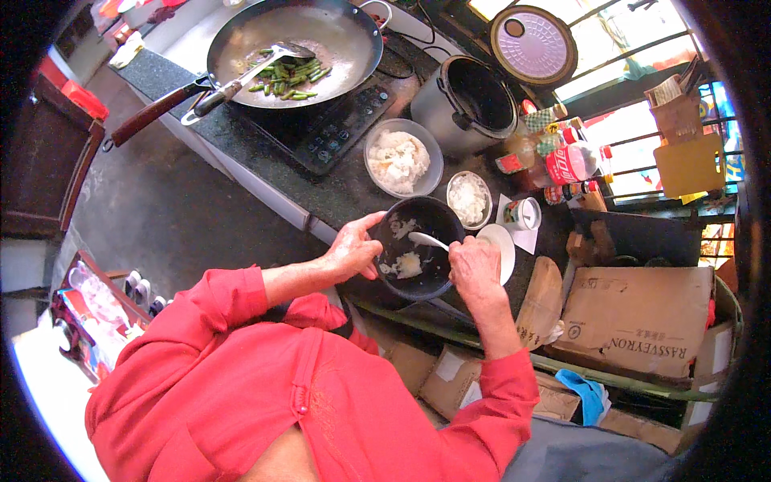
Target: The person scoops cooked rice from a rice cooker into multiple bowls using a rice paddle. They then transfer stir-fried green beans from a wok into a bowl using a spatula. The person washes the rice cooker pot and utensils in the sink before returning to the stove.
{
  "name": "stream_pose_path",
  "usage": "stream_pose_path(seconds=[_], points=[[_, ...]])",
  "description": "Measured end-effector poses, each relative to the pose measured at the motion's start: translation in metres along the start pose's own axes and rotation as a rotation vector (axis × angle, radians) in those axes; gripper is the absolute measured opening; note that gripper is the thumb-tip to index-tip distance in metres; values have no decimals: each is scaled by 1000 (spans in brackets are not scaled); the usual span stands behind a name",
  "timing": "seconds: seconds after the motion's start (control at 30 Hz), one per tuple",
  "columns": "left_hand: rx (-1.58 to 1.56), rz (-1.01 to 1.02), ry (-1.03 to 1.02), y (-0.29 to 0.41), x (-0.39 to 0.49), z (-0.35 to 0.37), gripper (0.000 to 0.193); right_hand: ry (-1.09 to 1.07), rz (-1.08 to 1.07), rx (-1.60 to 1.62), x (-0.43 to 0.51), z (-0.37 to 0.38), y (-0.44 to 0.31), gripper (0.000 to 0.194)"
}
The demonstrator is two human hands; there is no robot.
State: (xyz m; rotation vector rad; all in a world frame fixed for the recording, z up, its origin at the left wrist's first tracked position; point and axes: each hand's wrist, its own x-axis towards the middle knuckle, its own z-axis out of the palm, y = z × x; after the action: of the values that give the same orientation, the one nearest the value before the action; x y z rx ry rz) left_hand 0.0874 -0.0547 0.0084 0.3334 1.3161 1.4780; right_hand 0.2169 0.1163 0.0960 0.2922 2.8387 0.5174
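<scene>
My left hand (355, 248) grips the left rim of a dark rice cooker inner pot (421, 289), which is tilted at the counter's edge. In my right hand (479, 268) is a white rice spoon (429, 240), its head inside the pot. A clump of cooked rice (409, 265) and scattered grains stick to the pot's inside. Just beyond stand a large clear bowl of rice (399, 161) and a smaller bowl of rice (467, 197). A white plate (500, 253) lies beside my right hand, partly hidden by it.
A wok (355, 54) with cut green beans (289, 78) and a metal spatula (244, 78) sits on an induction cooktop (331, 135). The rice cooker body (443, 114), bottles (566, 164), a cup (521, 214) and a cardboard box (632, 319) stand to the right.
</scene>
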Motion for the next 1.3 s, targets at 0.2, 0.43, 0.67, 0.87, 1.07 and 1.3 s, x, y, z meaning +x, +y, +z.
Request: stream_pose_path(seconds=[0.2,0.43,0.67,0.87,1.07,1.3], points=[[294,85,8,24,-3,4,61,-255,-65,176,12,1,15,8],[440,111,-82,35,10,3,57,-364,-34,175,16,-7,21,14],[527,63,-133,49,29,5,60,-382,-61,243,17,15,31,14],[483,8,-112,47,40,4,61,-450,-142,548,23,52,33,16],[431,-21,-78,44,44,3,58,-804,-204,916,44,58,42,29],[369,18,-105,37,32,-12,58,-948,27,1500,27,61,74,20]])
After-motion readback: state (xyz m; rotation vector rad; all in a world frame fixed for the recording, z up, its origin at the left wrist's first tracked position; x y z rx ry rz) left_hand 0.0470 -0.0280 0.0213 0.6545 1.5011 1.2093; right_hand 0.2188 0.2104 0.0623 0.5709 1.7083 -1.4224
